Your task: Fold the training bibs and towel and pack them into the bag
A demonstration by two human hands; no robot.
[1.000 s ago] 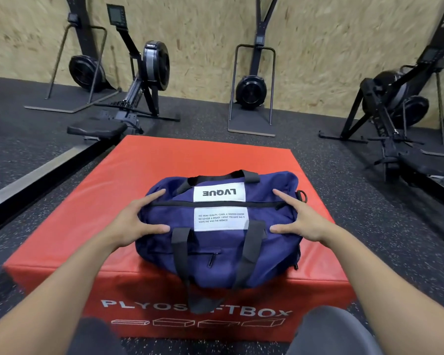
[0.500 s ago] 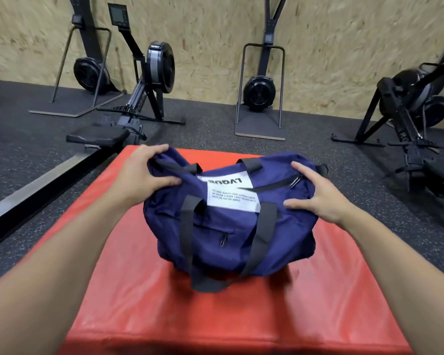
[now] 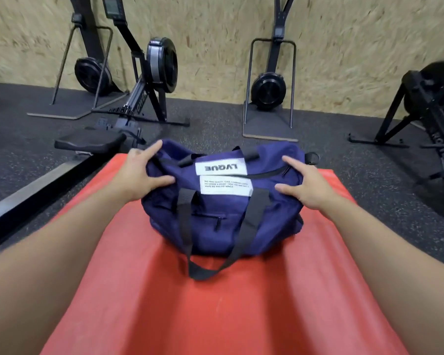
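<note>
A navy duffel bag (image 3: 223, 216) with black straps and white labels sits on the far part of a red plyo box (image 3: 215, 308), its top zip drawn across. My left hand (image 3: 141, 175) grips the bag's left end, thumb on the front and fingers over the top. At the bag's right end, my right hand (image 3: 303, 188) holds it the same way, with the index finger and thumb stretched out along the fabric. No bibs or towel are in view.
Dark rubber floor surrounds the box. A rowing machine (image 3: 144, 80) with its seat (image 3: 90, 143) and rail lies close on the left. More machines stand by the chipboard wall at the back (image 3: 267, 88) and right (image 3: 431, 98).
Both hands went from resting on the bag's ends to holding them. The bag has shifted from the near edge of the box to its far part, tilting on the way.
</note>
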